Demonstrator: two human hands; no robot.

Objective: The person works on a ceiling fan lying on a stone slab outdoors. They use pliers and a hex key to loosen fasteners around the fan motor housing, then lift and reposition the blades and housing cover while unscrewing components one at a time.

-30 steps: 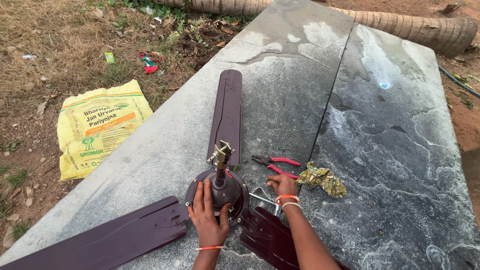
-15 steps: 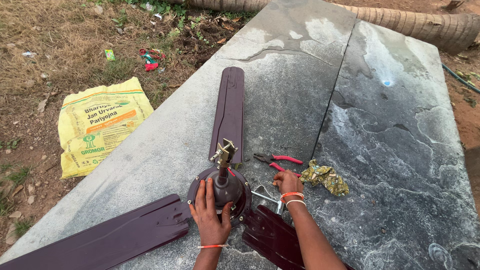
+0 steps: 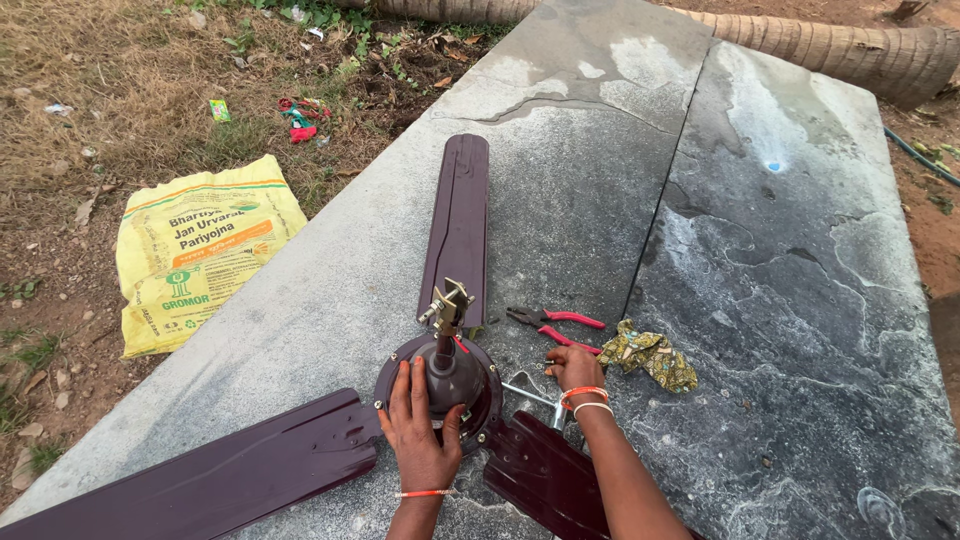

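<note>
A dark maroon ceiling fan lies on a grey stone slab (image 3: 760,250). Its round motor hub (image 3: 450,385) has an upright stem with a brass bracket (image 3: 446,305) on top. One blade (image 3: 457,225) points away from me, one (image 3: 210,475) runs to the lower left, one (image 3: 545,480) to the lower right. My left hand (image 3: 418,430) rests flat on the hub, fingers spread. My right hand (image 3: 572,368) sits just right of the hub, fingers curled at a thin metal tool (image 3: 528,395). Red-handled pliers (image 3: 555,325) lie just beyond it.
A crumpled yellow-green patterned cloth (image 3: 655,358) lies right of the pliers. A yellow sack (image 3: 200,250) lies on the dirt to the left of the slab. Litter dots the grass (image 3: 295,115) at the back. A palm trunk (image 3: 850,50) lies beyond the slab.
My right hand has shifted a little along the slab near the pliers. The left hand has stayed on the hub. The camera view has moved slightly.
</note>
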